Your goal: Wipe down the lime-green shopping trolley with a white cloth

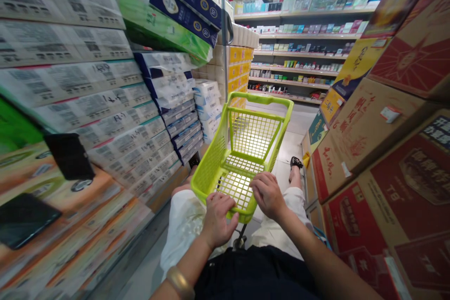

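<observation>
A lime-green plastic shopping cart (211, 159) with mesh walls stands between my knees, its basket holding nothing that I can see. My left hand (220, 215) is on the near rim, fingers bent over the edge and thumb on the outside. On the right side of the same rim, my right hand (267, 194) has its fingers curled around the edge. The far end of the cart has a raised bar (260, 99) above a mesh panel. A dark post and what looks like a wheel (239, 243) show below the near end.
Stacked tissue packs (116, 112) wall the left side, with a dark phone-like slab (28, 220) and a black stand (69, 155) on nearer packs. Printed cartons (372, 126) rise close on the right. Ahead, white floor tiles (290, 143) lead to stocked shelves (298, 54).
</observation>
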Demonstrator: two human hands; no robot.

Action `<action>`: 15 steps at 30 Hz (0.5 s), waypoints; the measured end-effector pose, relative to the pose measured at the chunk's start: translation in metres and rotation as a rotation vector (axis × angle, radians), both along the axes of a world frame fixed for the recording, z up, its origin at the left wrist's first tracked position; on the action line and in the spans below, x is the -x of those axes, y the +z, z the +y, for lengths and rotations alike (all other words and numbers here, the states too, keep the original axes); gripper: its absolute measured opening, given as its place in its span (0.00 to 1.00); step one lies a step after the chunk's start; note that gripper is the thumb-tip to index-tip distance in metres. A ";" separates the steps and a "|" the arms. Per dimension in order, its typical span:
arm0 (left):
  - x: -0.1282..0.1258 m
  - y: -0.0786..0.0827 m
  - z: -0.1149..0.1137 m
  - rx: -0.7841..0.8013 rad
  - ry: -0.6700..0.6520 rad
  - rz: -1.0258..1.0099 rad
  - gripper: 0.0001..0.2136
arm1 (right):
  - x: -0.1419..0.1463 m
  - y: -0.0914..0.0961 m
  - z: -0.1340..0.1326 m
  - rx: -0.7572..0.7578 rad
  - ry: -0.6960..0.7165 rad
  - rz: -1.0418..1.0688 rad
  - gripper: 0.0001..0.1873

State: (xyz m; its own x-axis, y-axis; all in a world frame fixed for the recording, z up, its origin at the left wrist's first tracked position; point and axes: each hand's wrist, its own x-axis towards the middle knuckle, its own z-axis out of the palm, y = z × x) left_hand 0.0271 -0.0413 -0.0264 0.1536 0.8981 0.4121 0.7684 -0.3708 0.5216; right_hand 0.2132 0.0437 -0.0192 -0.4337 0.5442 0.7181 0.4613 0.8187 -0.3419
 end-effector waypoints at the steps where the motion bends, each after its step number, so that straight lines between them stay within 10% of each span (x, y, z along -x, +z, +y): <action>1: -0.002 0.000 0.001 0.002 -0.001 0.000 0.07 | 0.000 -0.001 -0.001 0.010 -0.026 0.014 0.09; 9: -0.001 -0.004 0.004 0.010 -0.021 -0.008 0.07 | -0.003 -0.001 -0.016 0.012 0.104 -0.107 0.09; 15: 0.003 -0.005 0.004 -0.019 -0.025 -0.010 0.10 | -0.014 0.003 0.019 0.025 -0.105 0.019 0.09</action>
